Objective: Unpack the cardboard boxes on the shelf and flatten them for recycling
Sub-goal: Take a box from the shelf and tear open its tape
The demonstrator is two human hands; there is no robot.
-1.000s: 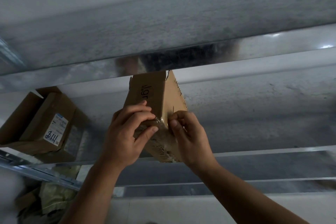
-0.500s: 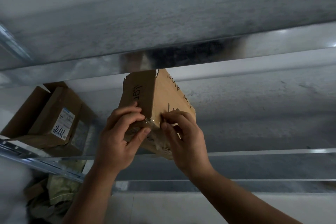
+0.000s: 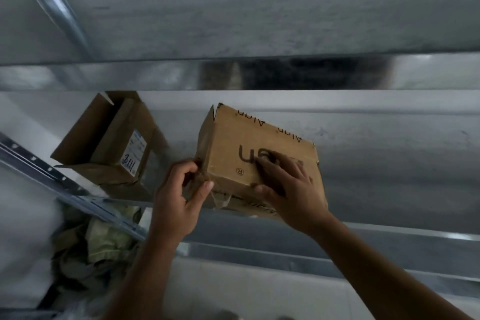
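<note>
A small brown cardboard box (image 3: 233, 135) with dark printed lettering lies tilted on the metal shelf (image 3: 389, 163). Its broad printed face is turned up toward me. My left hand (image 3: 179, 200) grips the box's near left corner, fingers curled round crumpled clear tape there. My right hand (image 3: 291, 184) lies across the printed face with the thumb under the near edge, holding the box. A loose strip of clear tape (image 3: 220, 196) hangs at the near edge between my hands.
A second, opened cardboard box (image 3: 109, 143) with a white label stands on the shelf to the left. A slotted metal upright (image 3: 52, 179) runs diagonally at left. Crumpled paper and plastic (image 3: 101, 241) lie below it. The upper shelf's metal lip (image 3: 259, 73) hangs overhead.
The box has turned from standing on end to lying with its broad face up. My right hand has moved from the taped corner onto that face. My left hand stays at the corner.
</note>
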